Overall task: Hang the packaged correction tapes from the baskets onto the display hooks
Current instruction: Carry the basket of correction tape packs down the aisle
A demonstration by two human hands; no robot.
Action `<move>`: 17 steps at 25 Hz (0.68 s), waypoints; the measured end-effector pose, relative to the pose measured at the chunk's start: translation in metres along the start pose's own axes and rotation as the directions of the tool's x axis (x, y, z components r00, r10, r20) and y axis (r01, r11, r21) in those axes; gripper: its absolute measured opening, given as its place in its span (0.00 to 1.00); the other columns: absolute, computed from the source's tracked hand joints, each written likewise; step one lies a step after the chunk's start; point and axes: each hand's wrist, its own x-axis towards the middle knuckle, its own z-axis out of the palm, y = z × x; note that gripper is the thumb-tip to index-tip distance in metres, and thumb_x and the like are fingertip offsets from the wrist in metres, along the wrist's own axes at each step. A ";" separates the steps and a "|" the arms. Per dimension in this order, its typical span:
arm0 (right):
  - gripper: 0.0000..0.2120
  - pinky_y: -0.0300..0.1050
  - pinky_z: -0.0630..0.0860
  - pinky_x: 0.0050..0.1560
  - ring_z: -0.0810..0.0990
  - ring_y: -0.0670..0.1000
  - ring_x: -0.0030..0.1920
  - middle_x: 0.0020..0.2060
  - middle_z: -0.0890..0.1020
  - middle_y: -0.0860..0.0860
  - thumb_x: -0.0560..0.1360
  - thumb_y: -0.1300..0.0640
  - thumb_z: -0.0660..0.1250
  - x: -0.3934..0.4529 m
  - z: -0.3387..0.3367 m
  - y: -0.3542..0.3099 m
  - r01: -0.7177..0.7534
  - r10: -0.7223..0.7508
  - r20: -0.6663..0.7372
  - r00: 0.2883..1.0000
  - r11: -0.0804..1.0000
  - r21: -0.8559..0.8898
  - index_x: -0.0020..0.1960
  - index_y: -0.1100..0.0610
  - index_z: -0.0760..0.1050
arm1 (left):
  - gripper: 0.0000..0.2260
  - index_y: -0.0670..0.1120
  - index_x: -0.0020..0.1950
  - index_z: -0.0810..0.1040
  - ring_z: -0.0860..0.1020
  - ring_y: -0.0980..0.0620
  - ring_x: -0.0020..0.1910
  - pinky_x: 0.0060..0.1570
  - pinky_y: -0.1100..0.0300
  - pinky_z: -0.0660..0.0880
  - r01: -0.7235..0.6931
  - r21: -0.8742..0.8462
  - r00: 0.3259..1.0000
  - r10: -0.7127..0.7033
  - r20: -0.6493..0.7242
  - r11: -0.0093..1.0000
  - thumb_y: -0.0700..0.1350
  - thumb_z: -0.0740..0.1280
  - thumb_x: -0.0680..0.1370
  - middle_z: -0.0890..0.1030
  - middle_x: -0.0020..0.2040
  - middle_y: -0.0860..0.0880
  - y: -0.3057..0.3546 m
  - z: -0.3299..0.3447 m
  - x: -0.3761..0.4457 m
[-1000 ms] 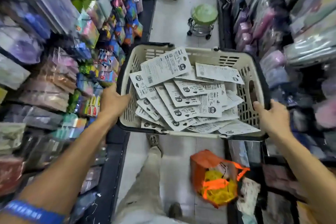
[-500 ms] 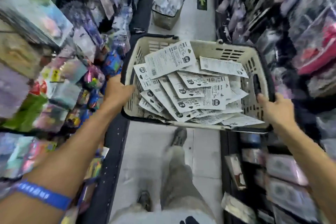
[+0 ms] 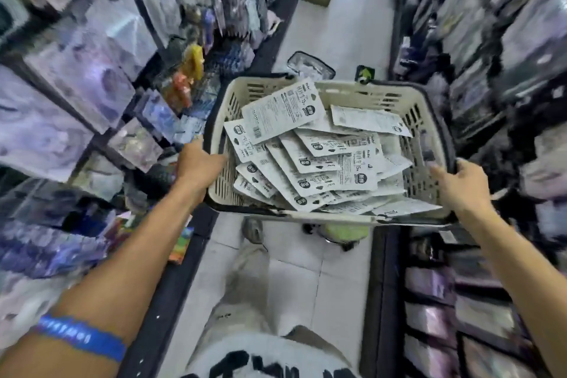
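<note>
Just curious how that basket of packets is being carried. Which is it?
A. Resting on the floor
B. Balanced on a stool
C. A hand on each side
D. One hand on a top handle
C: the left hand and right hand each grip a side rim of the basket, held above the floor.

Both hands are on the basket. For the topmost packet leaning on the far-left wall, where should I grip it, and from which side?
Judging by its pose, pinch the topmost packet at its raised upper right corner, coming from above. That end tilts up against the basket wall, clear of the pile; its lower end overlaps other packets. Free the right hand first.
</note>
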 end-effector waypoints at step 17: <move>0.15 0.58 0.78 0.40 0.81 0.60 0.38 0.37 0.82 0.61 0.79 0.46 0.69 0.525 0.174 -0.235 0.310 -0.262 0.387 0.884 0.948 -0.068 0.50 0.59 0.79 | 0.09 0.48 0.56 0.82 0.83 0.43 0.49 0.50 0.51 0.81 0.327 -0.140 0.888 -0.354 -0.292 0.935 0.42 0.70 0.76 0.86 0.50 0.45 0.160 0.167 0.320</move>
